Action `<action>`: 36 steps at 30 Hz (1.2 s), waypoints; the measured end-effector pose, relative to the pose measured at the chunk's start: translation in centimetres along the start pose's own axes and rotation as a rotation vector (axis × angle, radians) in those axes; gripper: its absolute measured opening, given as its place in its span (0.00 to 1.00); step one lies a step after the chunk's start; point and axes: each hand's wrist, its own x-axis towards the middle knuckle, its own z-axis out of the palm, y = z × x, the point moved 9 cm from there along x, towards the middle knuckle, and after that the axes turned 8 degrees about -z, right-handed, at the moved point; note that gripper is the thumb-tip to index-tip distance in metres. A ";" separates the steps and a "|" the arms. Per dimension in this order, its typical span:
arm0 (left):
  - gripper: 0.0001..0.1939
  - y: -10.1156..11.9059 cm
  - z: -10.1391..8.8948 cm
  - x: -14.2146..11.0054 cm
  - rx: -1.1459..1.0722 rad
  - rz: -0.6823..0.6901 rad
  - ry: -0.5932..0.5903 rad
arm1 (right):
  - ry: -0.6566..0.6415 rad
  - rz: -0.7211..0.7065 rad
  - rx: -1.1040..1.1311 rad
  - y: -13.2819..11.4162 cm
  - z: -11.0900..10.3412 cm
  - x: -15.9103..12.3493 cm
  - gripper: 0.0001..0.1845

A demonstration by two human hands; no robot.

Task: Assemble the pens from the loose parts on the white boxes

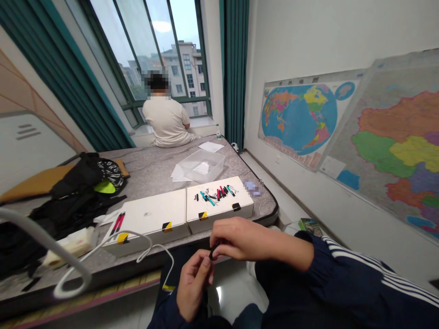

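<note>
Left hand [195, 278] and right hand [231, 238] pinch a black piece [212, 252], likely for steadiness, before the white box [219, 214] bearing scattered pens [218, 195].

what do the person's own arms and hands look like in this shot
Both the left hand and the right hand are bare; no gloves, rings or watch can be seen. The right sleeve is dark navy, with a gathered cuff ending on the forearm and white stripes running along it. The left sleeve is also dark navy, but little of it shows.
</note>
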 end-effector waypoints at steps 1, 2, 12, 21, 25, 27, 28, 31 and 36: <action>0.16 0.3 0.0 -0.1 0.037 0.013 0.015 | -0.001 0.025 -0.014 0.3 0.1 -0.1 0.09; 0.15 0.7 0.1 -0.3 0.077 0.029 0.033 | -0.004 0.053 -0.029 0.6 0.2 -0.3 0.11; 0.11 2.0 1.3 -0.2 0.240 0.099 0.088 | -0.079 0.344 -0.157 4.1 1.0 -2.3 0.29; 0.15 -0.1 1.8 0.2 0.029 -0.014 -0.026 | -0.069 0.118 0.002 2.3 0.9 -1.5 0.09; 0.12 0.3 1.7 0.1 0.114 0.036 0.011 | -0.120 0.147 -0.055 2.9 1.5 -1.7 0.14; 0.10 0.7 1.4 0.0 0.176 0.095 0.049 | -0.147 0.169 -0.080 3.1 1.8 -1.9 0.18; 0.10 0.8 1.3 0.0 0.203 0.120 0.066 | -0.154 0.183 -0.094 3.3 1.9 -2.0 0.20; 0.09 1.0 1.1 -0.2 0.256 0.154 0.102 | -0.149 0.231 -0.141 3.6 1.9 -2.1 0.25; 0.12 0.8 1.9 -0.1 0.138 0.093 0.028 | -0.077 0.231 -0.071 3.4 1.3 -2.0 0.19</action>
